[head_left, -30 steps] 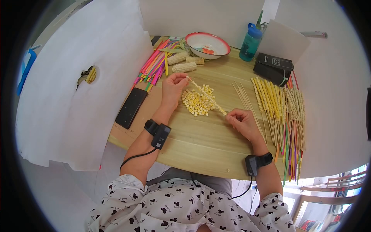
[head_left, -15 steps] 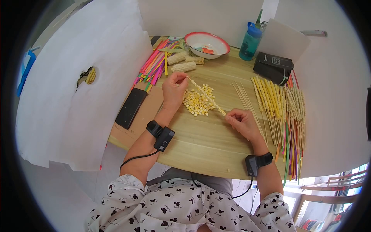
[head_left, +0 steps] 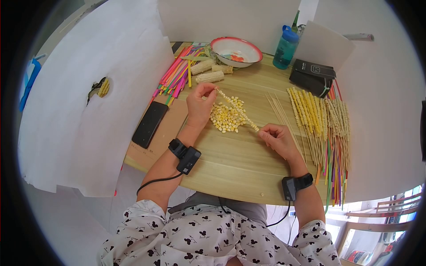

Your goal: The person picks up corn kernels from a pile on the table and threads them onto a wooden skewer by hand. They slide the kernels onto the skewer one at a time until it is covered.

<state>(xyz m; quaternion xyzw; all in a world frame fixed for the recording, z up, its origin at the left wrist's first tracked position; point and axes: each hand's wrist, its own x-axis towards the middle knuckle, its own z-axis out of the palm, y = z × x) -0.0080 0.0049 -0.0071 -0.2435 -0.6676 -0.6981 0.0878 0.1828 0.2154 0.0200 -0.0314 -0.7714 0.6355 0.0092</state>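
Note:
A skewer threaded with corn kernels (head_left: 237, 107) slants between my two hands over the table. My left hand (head_left: 201, 102) pinches its upper end, with the fingers closed at the tip. At the lower end, my right hand (head_left: 278, 138) grips the skewer between thumb and fingers. Under the skewer lies a pile of loose corn kernels (head_left: 226, 119), pale yellow and white. Several bare wooden skewers (head_left: 284, 116) rest just beyond my right hand. Whether a single kernel sits in my left fingertips is hidden.
Finished kernel skewers (head_left: 306, 111) lie in rows at the right, beside a black box (head_left: 313, 73) and a blue bottle (head_left: 286, 48). At the back are corn cobs (head_left: 210, 77), an enamel basin (head_left: 236, 41) and coloured strips (head_left: 171, 75). A phone (head_left: 150, 124) lies at the left.
Both hands hold nearly the same pose, still on the skewer. The whole view has shifted very slightly; nothing was taken up or let go.

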